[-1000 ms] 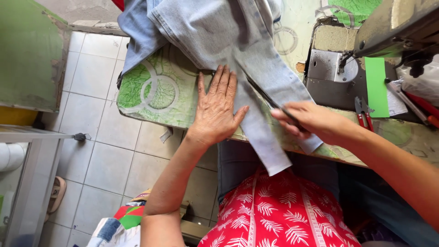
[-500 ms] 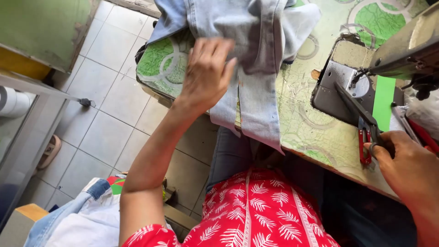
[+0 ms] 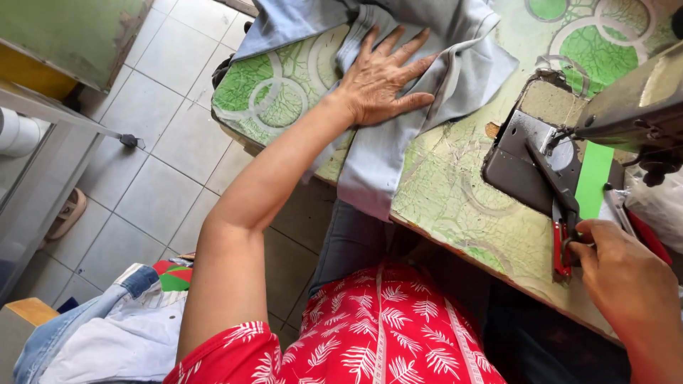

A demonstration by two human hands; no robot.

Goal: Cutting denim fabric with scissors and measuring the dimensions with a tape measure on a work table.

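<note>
My left hand (image 3: 380, 78) lies flat, fingers spread, on pale blue denim jeans (image 3: 427, 50) spread over a green patterned table (image 3: 455, 192). One denim leg (image 3: 370, 171) hangs over the table's front edge. My right hand (image 3: 626, 274) rests at the right, its fingers on the red handles of a pair of scissors (image 3: 562, 213) that lies on the grey metal plate (image 3: 523, 160) of a sewing machine (image 3: 637, 99). The scissor blades point away from me toward the needle area.
A green strip (image 3: 594, 178) lies beside the machine. Below the table are grey floor tiles (image 3: 163, 185), a heap of denim and cloth (image 3: 114, 334) at lower left, a sandal (image 3: 67, 213) and a green cabinet (image 3: 71, 35) at upper left.
My left hand has pushed the jeans farther onto the table and stayed flat on them. My right hand left the denim, moved right and came to rest on the scissors.
</note>
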